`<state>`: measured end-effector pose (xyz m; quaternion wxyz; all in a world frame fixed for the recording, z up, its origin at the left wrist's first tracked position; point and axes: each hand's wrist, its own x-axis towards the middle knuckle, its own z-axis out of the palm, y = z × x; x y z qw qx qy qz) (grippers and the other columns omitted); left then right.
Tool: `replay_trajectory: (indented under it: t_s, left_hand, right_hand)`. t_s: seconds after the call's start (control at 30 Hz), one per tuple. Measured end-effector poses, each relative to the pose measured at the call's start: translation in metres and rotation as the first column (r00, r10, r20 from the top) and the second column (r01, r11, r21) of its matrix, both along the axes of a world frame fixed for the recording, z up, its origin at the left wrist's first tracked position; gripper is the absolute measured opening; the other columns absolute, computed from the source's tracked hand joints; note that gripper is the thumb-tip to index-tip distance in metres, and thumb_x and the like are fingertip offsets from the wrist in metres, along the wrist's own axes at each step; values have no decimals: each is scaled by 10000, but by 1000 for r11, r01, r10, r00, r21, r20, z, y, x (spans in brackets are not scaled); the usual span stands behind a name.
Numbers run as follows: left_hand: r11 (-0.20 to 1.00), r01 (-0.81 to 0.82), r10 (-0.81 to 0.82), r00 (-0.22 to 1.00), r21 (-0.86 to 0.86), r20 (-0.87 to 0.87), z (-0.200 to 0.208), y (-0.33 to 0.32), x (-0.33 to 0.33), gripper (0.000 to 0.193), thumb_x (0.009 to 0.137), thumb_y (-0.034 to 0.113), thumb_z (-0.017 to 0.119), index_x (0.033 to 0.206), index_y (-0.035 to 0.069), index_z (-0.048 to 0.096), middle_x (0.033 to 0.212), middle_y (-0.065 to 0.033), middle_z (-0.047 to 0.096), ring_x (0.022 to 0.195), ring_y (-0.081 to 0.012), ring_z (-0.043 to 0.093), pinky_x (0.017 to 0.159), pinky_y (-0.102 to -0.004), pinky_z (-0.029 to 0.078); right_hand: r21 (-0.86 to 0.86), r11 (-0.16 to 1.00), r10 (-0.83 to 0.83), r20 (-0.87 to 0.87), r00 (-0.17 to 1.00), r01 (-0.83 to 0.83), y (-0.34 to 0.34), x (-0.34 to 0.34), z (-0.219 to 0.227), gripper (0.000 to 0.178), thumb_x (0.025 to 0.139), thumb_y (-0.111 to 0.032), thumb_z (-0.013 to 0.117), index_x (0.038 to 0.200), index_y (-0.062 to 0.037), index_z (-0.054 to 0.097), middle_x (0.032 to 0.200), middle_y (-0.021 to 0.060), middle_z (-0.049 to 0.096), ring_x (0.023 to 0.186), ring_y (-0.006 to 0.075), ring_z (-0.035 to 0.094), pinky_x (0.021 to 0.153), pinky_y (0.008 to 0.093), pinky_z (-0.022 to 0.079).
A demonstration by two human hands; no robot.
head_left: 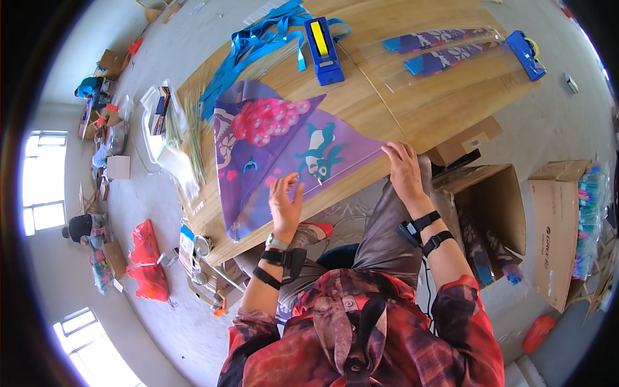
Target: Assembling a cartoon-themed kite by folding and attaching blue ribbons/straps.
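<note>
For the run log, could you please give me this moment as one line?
left hand: flat on purple kite | right hand: on kite tip at table edge | blue tape dispenser: untouched

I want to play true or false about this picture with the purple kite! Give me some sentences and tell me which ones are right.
1. The purple kite lies flat on the wooden table. True.
2. The right hand rests at the kite's pointed tip near the table edge. True.
3. The left hand holds the blue tape dispenser. False: the dispenser stands at the far side of the table, and the left hand is at the kite's near edge.
4. The open cardboard box stands on the table. False: it is on the floor to the person's right.
5. Blue ribbons lie at the far end of the table. True.
</note>
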<state>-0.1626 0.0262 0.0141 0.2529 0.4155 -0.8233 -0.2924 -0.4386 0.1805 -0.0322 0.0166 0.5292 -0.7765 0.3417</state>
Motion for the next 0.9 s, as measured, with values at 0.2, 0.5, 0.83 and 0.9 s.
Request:
replay_trajectory:
  t_s: [0.2, 0.5, 0.83, 0.9]
  left_hand:
    - [970, -240, 239, 971, -47, -19, 3, 11, 64, 210, 940, -1, 619, 1145, 21, 663, 1089, -141, 653, 1004, -305, 632, 883, -403, 506]
    - [961, -225, 244, 964, -160, 106, -19, 39, 121, 362, 932, -27, 586, 1292, 3, 612, 1279, -194, 602, 1202, -385, 565, 1053, -456, 448]
    - [970, -130, 182, 950, -206, 256, -20, 51, 121, 465, 906, 12, 633, 1370, 24, 591, 1409, -177, 518, 1289, -403, 490, 1098, -500, 408]
    - [970, -127, 180, 949, -209, 258, -21, 51, 123, 465, 908, 19, 639, 1370, 25, 592, 1411, -176, 516, 1293, -401, 490, 1099, -499, 408]
  right_hand:
    - [47, 999, 7, -13, 1000, -6, 0, 1, -1, 397, 826, 58, 604, 1213, -12, 657, 1263, 115, 612, 1225, 330, 545, 1070, 447, 435]
    - [120, 993, 17, -82, 996, -7, -1, 1, 4, 344, 911, 27, 586, 1246, -32, 636, 1276, 102, 605, 1219, 318, 545, 1071, 441, 443]
    - [115, 993, 22, -115, 993, -9, -1, 8, 11, 358, 913, 66, 577, 1253, -33, 626, 1253, 117, 611, 1193, 338, 561, 1033, 437, 478]
    - [152, 988, 27, -80, 996, -15, 0, 10, 10, 322, 948, 29, 563, 1262, -18, 620, 1273, 118, 599, 1204, 330, 546, 1063, 443, 452]
